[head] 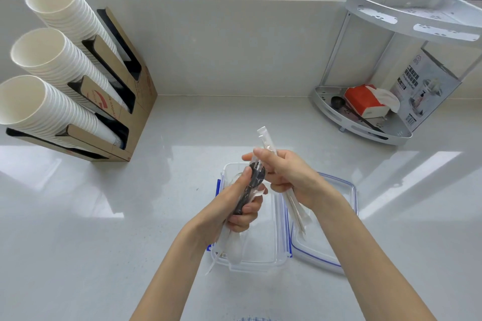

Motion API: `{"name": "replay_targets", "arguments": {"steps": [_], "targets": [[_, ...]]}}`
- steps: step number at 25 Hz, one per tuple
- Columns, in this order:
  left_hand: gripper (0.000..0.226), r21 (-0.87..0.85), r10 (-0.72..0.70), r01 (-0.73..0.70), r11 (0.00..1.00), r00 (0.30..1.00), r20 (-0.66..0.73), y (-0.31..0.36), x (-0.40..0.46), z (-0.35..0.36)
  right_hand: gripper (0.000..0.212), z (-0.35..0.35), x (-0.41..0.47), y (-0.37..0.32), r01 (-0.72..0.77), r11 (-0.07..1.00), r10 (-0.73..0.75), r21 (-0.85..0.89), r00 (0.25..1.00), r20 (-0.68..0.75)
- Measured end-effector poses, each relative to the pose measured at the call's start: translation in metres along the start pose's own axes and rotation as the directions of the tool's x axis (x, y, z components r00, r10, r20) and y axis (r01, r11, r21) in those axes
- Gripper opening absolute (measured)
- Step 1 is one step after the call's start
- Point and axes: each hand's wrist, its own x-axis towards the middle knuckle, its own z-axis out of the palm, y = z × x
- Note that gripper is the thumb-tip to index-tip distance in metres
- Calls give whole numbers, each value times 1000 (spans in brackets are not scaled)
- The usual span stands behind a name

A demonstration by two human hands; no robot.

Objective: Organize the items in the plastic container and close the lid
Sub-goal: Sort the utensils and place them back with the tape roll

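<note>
A clear plastic container [276,255] with blue clips sits on the white counter in front of me. Its clear lid [339,190] with a blue seal lies to the right, partly under the container's edge. My left hand [234,206] is shut on a bundle of wrapped cutlery [254,182], a black spoon and white pieces, held above the container. My right hand [289,177] grips several wrapped white straws [267,138] that stick up past my fingers and hang down below my palm over the lid.
A cardboard dispenser [135,101] holding three stacks of white paper cups [60,65] stands at the left. A white corner rack [365,117] at the back right holds a tissue pack, a black scoop and a box. A window ledge runs along the back.
</note>
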Motion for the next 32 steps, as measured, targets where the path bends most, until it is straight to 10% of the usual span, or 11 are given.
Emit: {"name": "replay_targets", "arguments": {"steps": [8,14,23,32], "targets": [[23,-60,116,-116,991,993,-3,-8,-1,-6,28,-21,3,-10,297,874,-121,384,899,-421],[25,-252,230,-324,912,911,-341,-6,11,-11,28,-32,0,-13,530,782,-165,330,685,-709],[23,-403,269,-447,798,864,-425,7,20,-16,16,16,0,17,79,991,-99,-106,974,-202],[30,-409,334,-437,801,893,-300,6,22,-7,25,24,-4,18,137,956,-172,-258,978,-117]]}}
